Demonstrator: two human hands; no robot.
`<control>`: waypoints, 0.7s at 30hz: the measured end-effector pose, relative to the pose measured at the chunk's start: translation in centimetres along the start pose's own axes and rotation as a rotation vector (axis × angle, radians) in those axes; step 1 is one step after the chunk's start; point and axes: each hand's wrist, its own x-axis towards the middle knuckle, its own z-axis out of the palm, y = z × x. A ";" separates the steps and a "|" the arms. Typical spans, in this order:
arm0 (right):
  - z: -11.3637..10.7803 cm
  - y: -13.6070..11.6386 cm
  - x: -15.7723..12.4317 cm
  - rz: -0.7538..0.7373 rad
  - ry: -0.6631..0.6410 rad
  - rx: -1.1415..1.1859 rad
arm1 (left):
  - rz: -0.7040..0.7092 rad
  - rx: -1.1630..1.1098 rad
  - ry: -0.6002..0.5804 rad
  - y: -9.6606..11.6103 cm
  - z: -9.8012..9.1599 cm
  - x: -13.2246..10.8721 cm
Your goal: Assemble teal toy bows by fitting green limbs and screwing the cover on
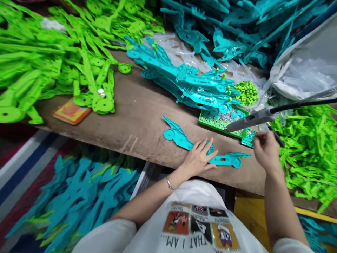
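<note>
A long turquoise plastic part [177,137] with round discs at both ends lies on the bench. My left hand [200,156] rests over its middle, fingers spread and lying on it, hiding that section. To the right, my right hand [266,151] is raised with its fingers curled in a pinch; whatever is between them is too small to make out. Beside it is a small teal tray [249,137] of little pieces. A grey powered screwdriver [247,119] hangs on a black cable above a green tray [221,123] of small metal pieces. Behind my right hand, a black rod-like thing [277,137] is partly hidden.
Stacked turquoise parts [181,77] lie behind the trays, near a bag of small green pieces [246,93]. Green parts are heaped at left [52,59] and right [308,154]. An orange box [71,111] sits near the bench edge [105,142]. More turquoise parts [86,196] lie below.
</note>
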 end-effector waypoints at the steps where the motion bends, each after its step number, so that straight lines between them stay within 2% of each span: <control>1: 0.1 -1.2 -2.0 -0.005 -0.131 0.100 | 0.004 -0.001 0.001 0.0 -0.1 0.0; 3: 0.7 -4.7 -4.5 -0.072 -0.292 0.274 | 0.007 -0.009 0.001 0.0 -0.1 0.1; 5: 2.1 -9.0 -5.0 -0.208 -0.338 0.378 | -0.001 -0.016 -0.004 0.0 0.2 0.1; 8: 6.1 -14.9 -3.1 -0.384 -0.293 0.474 | -0.066 -0.021 -0.025 0.1 1.3 0.1; 10: 9.5 -17.6 -1.6 -0.412 -0.275 0.487 | -0.106 -0.027 -0.038 0.1 2.2 0.0; 13: 14.1 -19.5 0.0 -0.465 -0.293 0.456 | -0.087 -0.026 -0.033 0.1 3.2 -0.2; 15: 16.0 -19.7 0.4 -0.517 -0.311 0.446 | -0.064 -0.016 -0.031 0.1 3.4 -0.4; 18: 17.1 -19.5 0.6 -0.560 -0.325 0.415 | -0.051 -0.014 -0.034 0.2 3.0 -0.6; 21: 17.1 -19.4 0.9 -0.587 -0.345 0.366 | -0.057 -0.021 -0.032 0.4 2.2 -0.5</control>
